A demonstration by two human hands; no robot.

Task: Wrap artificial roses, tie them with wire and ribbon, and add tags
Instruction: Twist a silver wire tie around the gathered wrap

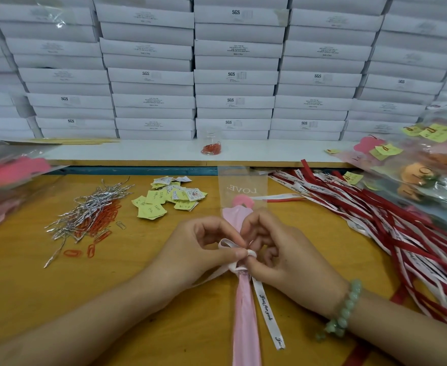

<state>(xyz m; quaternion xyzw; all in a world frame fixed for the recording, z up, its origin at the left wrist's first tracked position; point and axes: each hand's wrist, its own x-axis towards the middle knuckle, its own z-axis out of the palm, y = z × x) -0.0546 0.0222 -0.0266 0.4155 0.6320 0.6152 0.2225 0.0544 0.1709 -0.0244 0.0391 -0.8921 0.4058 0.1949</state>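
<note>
Two hands are at work on the neck of the wrapped rose (235, 216). The rose lies lengthwise on the counter (32, 286), with its head pointed away from the person. The white ribbon (266, 311) is pinched at the knot between thumb and forefinger of the left hand (190, 250). A turn of it is held round a fingertip of the right hand (287, 260), whose other fingers are curled in.

The bow is judged to be only half formed, so much depends on both pinches. If either is loosened, the raised loop is likely to be drawn back through and the knot lost. If one side is pulled harder, the loops may be left uneven, or the printed face of the ribbon may be twisted under. The ribbon may also slide down the smooth pink wrap if it is not drawn snug. Too hard a tug could crumple the clear sleeve (243, 180) or crease the paper. The loose tail on the left side could be trapped under the left wrist.

The knot itself is covered by the fingertips, so its form cannot be told. Whether a wire tie is already bound beneath the ribbon cannot be seen either, though a heap of wire ties (90, 207) lies well apart to the left. No tag is made out on this rose, and the print on the tags (169, 199) beyond is too small to be read. The rose head is blurred behind the sleeve, and the lower end of the stem wrap is cut off by the bottom edge.
</note>
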